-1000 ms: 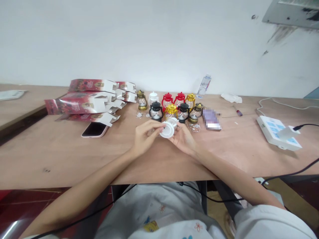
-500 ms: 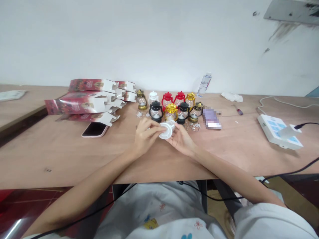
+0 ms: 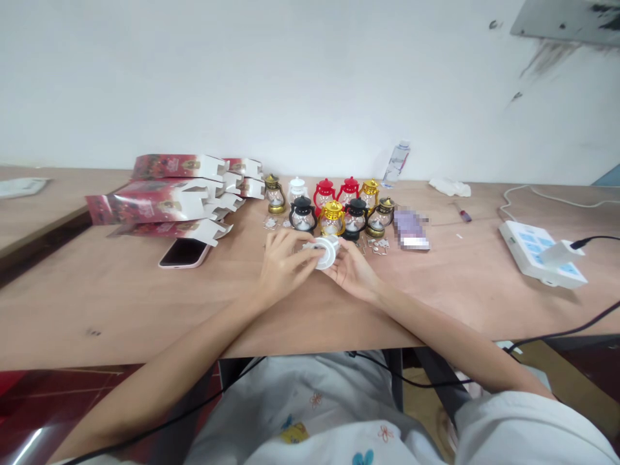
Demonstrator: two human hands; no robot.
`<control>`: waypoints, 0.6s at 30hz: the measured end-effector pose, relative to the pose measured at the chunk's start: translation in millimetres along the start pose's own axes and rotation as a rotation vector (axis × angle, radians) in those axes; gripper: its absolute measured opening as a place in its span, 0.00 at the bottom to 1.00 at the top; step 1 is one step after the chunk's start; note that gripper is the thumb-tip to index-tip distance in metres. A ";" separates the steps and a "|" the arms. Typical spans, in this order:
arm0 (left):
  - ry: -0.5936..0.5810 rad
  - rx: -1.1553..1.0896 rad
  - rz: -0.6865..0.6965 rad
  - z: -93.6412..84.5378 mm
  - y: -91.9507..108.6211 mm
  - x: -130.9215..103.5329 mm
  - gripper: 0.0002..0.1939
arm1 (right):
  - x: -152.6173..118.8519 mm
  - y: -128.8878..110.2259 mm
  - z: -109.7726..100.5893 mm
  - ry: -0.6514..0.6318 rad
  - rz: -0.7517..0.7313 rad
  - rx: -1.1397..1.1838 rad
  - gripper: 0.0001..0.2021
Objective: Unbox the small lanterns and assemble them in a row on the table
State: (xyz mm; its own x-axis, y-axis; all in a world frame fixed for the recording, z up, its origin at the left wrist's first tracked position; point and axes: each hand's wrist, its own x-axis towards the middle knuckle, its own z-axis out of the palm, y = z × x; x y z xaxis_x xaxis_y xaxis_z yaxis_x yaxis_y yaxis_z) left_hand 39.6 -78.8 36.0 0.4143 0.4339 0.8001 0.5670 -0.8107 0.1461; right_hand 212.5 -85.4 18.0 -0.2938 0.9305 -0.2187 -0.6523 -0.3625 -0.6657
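Note:
Between my hands, near the table's middle, is a small white lantern (image 3: 330, 257), tipped so that its round base faces me. My right hand (image 3: 352, 270) is closed around its far side. My left hand (image 3: 285, 261) is closed at the left of the base, its thumb tip pressing into the recessed underside. A small whitish bit shows between the left fingers, too unclear to name. Just beyond stand several small lanterns: black (image 3: 303, 216), gold (image 3: 332, 219), red (image 3: 325, 192), white (image 3: 297, 188) and bronze (image 3: 380, 218).
Red printed boxes (image 3: 165, 200) with open flaps lie at the left, beside a pink-edged phone (image 3: 184, 253). Loose metal bits (image 3: 378, 245) lie near the lanterns. Rightward are a purple blurred item (image 3: 411, 229), bottle (image 3: 397, 163), tissue (image 3: 450, 187), screwdriver (image 3: 465, 216) and power strip (image 3: 527, 242).
My left thumb has shifted slightly right, further over the lantern's base. A greyish recess now shows in the base, which looked like a flat white disc before. My right hand holds still.

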 end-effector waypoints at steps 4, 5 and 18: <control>-0.088 -0.117 -0.068 -1.6 3.7 0.7 0.13 | -4.1 -5.5 1.4 -0.076 0.015 -0.020 0.12; -0.123 -0.149 -0.076 -1.4 4.0 0.8 0.15 | -4.6 -6.0 1.2 -0.097 0.020 -0.035 0.12; 0.019 0.047 0.162 3.3 -10.5 -5.2 0.14 | -4.4 -0.2 -12.7 0.155 -0.680 -1.076 0.14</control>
State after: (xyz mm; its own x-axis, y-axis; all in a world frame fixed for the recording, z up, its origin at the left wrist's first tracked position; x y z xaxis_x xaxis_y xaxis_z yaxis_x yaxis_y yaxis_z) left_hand 33.8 -71.3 28.4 0.4901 0.2911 0.8216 0.5266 -0.8500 -0.0130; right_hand 222.8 -88.7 10.0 0.0060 0.9333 0.3589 0.2733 0.3437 -0.8984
